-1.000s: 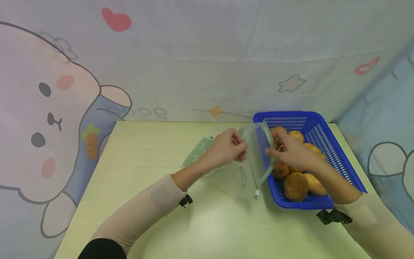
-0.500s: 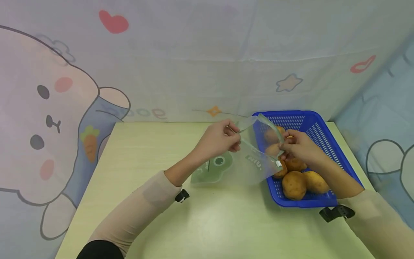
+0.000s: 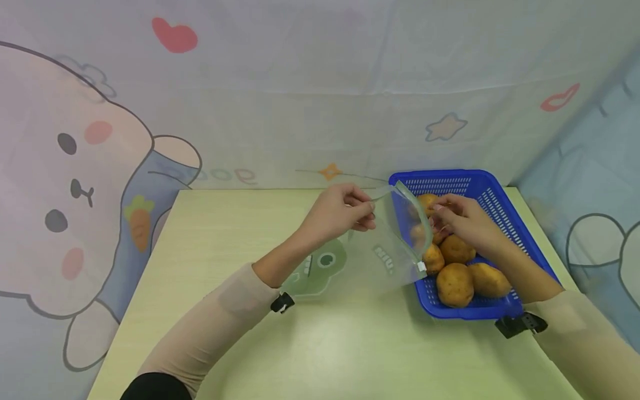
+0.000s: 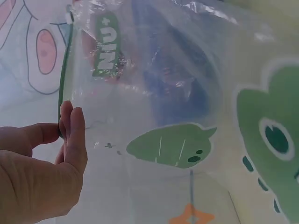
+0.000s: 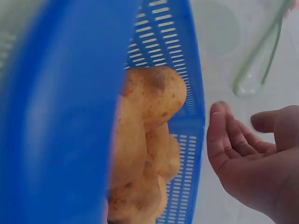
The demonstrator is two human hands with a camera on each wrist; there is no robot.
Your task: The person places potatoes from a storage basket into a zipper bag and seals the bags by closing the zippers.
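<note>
A clear zipper bag (image 3: 367, 272) with green frog print hangs over the table, its mouth gaping to the right. My left hand (image 3: 340, 210) pinches the far-left part of its green-edged rim; in the left wrist view the thumb and fingers (image 4: 77, 135) meet on that edge. The white slider (image 3: 421, 267) sits at the rim's near corner. Close beside the bag's mouth, over the potatoes, is my right hand (image 3: 462, 222). In the right wrist view its thumb and fingers (image 5: 217, 123) are apart with nothing between them, and the bag's rim (image 5: 257, 60) lies beyond them.
A blue plastic basket (image 3: 525, 244) with slotted walls stands at the table's right rear, holding several potatoes (image 3: 455, 285). The bag's right side overlaps its left wall in view. A printed cloth (image 3: 300, 111) hangs behind the pale table (image 3: 340, 350).
Half a second ago my right hand held the bag's right rim; now it has let go and the rim stands slightly left of its fingers. The left hand has kept its pinch.
</note>
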